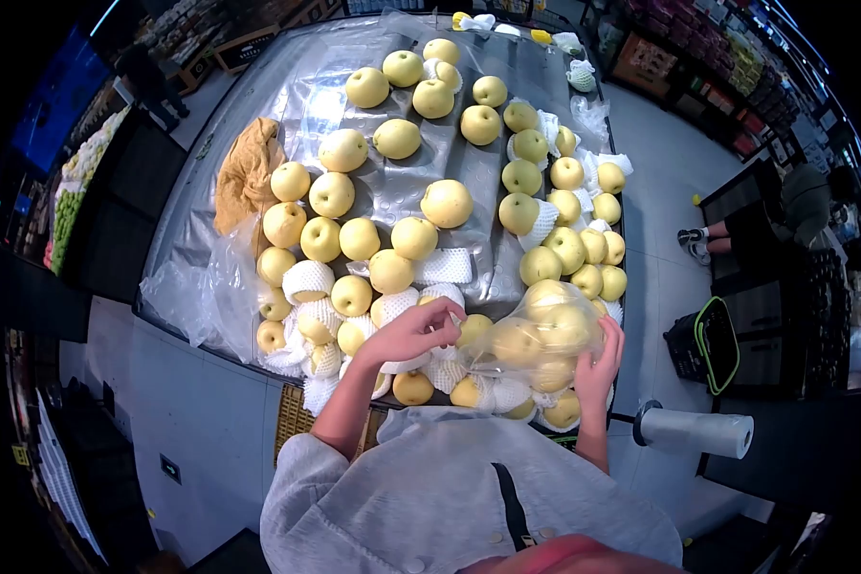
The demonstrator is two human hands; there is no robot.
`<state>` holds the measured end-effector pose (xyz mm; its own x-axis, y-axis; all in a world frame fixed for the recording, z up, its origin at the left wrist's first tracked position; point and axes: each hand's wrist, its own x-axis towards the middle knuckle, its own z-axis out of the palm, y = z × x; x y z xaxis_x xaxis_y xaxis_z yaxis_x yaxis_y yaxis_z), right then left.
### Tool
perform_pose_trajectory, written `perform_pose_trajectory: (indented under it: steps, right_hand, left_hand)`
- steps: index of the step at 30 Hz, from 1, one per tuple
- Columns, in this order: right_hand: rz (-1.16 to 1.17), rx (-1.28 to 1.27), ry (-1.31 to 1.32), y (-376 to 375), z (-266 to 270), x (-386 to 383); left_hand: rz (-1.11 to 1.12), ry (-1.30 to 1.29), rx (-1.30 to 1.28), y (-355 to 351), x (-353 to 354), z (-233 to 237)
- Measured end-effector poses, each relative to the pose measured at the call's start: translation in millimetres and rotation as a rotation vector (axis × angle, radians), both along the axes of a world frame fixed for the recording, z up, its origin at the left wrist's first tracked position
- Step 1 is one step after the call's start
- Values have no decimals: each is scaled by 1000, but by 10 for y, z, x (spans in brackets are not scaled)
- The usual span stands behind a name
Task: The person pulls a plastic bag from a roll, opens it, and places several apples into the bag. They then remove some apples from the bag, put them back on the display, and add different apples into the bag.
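Observation:
A clear plastic bag point(509, 346) with several yellow pears in it rests on the near right of the display, among loose pears. My left hand point(413, 331) is at the bag's left end, fingers curled together and seemingly pinching the thin plastic; the exact contact is hard to see. Against the bag's right side, my right hand point(595, 365) has its fingers bent round the plastic. Below my hands lie more pears, among them a brownish-yellow pear point(412, 388), and white foam net sleeves point(503, 394).
Loose pears point(447, 203) cover much of the grey-lined display table point(201, 201). An orange-brown cloth point(248, 172) and crumpled clear plastic point(196, 297) lie on its left. A bag roll point(696, 430) juts out at right, near a black basket point(703, 346). Another person point(802, 206) is at far right.

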<state>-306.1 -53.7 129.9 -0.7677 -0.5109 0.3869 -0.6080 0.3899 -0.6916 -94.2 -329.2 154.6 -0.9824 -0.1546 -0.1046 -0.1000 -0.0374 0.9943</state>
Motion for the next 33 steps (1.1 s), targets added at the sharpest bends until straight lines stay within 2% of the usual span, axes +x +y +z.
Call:
perform_pose_trajectory:
  steps: [4, 5, 8, 10, 12, 15, 16, 19, 23, 27, 32, 33]
  right_hand:
    - [-33, -118, 92, -83, -164, -28]
    - [-48, -157, 107, -89, -200, -21]
    - [-60, -184, 127, -123, -225, -1]
    - [-67, -191, 134, -133, -234, 3]
    - [-71, -197, 146, -123, -260, -3]
    - [-84, -207, 132, -118, -287, -18]
    - [-83, -205, 136, -116, -291, -32]
    - [-87, -209, 144, -111, -303, -38]
    - [-72, -232, 165, -110, -277, -37]
    - [-68, -235, 149, -75, -304, -49]
    - [-53, -256, 127, -78, -270, -36]
    - [-46, -262, 135, -74, -274, -35]
  left_hand:
    - [369, 37, -69, -710, -249, 277]
    - [446, 123, -164, -982, -341, 311]
    - [800, 150, -638, -1798, -715, 652]
    - [931, 243, -1051, -2342, -977, 812]
    - [1011, -48, -1287, -2742, -1226, 905]
    - [1047, -151, -1397, -3209, -1552, 663]
    - [1009, -222, -1341, -3305, -1650, 552]
    - [1041, -258, -1224, -3255, -1747, 514]
    - [1065, -44, -1179, -3188, -1637, 555]
    - [1088, 552, -1319, -2870, -1556, 825]
    - [1007, 837, -1462, -1814, -1170, 1376]
    - [957, 1048, -1483, -1706, -1134, 1384]
